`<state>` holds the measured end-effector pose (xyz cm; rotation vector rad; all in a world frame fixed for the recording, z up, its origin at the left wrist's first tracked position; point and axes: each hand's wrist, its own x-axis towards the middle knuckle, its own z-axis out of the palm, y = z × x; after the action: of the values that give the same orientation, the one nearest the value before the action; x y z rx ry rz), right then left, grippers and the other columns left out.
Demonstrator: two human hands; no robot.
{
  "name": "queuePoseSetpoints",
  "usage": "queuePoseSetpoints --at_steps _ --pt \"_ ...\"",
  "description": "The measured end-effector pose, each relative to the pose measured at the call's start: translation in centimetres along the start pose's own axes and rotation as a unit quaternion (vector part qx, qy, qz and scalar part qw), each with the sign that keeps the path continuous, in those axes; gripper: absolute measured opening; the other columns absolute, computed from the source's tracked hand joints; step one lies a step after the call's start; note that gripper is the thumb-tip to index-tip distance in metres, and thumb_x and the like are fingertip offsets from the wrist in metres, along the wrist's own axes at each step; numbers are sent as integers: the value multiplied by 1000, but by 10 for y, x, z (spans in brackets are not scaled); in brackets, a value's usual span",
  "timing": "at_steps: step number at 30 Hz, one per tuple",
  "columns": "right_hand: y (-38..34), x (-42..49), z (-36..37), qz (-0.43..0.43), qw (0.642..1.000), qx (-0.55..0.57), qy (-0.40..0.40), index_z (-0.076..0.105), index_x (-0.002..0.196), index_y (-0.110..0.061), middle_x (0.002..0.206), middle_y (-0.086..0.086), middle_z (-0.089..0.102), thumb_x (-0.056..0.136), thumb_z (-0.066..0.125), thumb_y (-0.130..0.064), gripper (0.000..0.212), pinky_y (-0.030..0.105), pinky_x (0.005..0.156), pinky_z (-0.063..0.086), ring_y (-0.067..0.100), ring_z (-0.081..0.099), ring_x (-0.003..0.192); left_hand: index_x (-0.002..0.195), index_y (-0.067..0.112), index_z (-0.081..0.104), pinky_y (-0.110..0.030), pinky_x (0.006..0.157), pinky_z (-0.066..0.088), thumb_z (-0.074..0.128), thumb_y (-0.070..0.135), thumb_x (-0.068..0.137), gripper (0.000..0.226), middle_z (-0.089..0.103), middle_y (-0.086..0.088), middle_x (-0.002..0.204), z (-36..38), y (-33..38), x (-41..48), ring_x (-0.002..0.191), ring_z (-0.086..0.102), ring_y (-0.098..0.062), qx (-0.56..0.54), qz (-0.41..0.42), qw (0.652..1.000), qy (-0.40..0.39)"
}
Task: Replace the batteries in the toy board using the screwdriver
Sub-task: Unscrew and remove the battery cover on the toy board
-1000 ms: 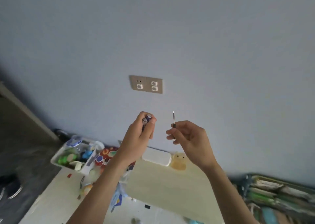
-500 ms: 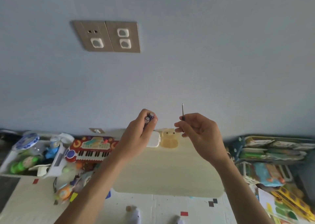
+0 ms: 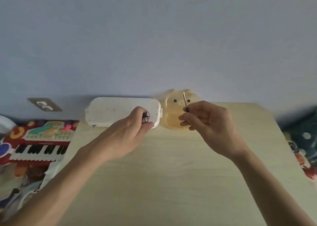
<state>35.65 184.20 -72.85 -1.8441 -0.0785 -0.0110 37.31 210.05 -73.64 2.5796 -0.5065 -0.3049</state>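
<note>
My left hand (image 3: 130,131) is closed around two batteries (image 3: 146,117), their metal ends pointing away from me. It hovers in front of a white toy board (image 3: 111,112) that lies back side up at the table's far edge. My right hand (image 3: 209,122) pinches a small screwdriver (image 3: 185,100), thin shaft pointing up. Behind that hand lies a yellow animal-shaped toy (image 3: 173,121), touching the white board's right end.
The light wooden table (image 3: 171,174) fills the foreground against a grey-blue wall. A red toy piano (image 3: 36,143) and other toys lie left of the table. A wall socket (image 3: 44,104) is low on the left; colourful items (image 3: 305,145) sit to the right.
The view has tilted down from the wall to the table. Both hands have come lower and closer to the white board and yellow toy, keeping the batteries and screwdriver.
</note>
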Motion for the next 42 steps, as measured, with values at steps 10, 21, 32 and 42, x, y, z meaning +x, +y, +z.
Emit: queuePoseSetpoints --at_steps 10,21,32,42 --pt "91 15 19 -76 993 -88 -36 72 99 -12 87 -1 83 95 72 -12 4 35 75 65 14 81 80 122 11 50 -43 75 56 37 45 105 40 50 -4 117 77 -53 13 91 68 -28 256 74 964 11" --pt "89 -5 7 -52 993 -107 -22 73 99 -12 88 0 83 95 72 -11 4 43 76 65 13 81 81 113 23 52 -30 86 44 55 49 106 27 52 12 114 90 -43 15 97 56 -11 142 98 985 -11" --pt "96 -13 -15 -56 993 -99 21 71 97 -11 86 2 83 94 73 -7 5 38 71 64 17 81 78 118 12 69 -50 78 54 72 40 100 34 55 -3 120 133 6 62 87 72 -33 87 201 970 106" --pt "96 -18 -20 -54 993 -104 21 71 100 -7 86 4 83 95 72 -7 5 39 72 64 19 81 79 91 14 80 -30 67 46 93 39 79 30 68 2 92 144 1 76 64 51 -8 -36 149 967 205"
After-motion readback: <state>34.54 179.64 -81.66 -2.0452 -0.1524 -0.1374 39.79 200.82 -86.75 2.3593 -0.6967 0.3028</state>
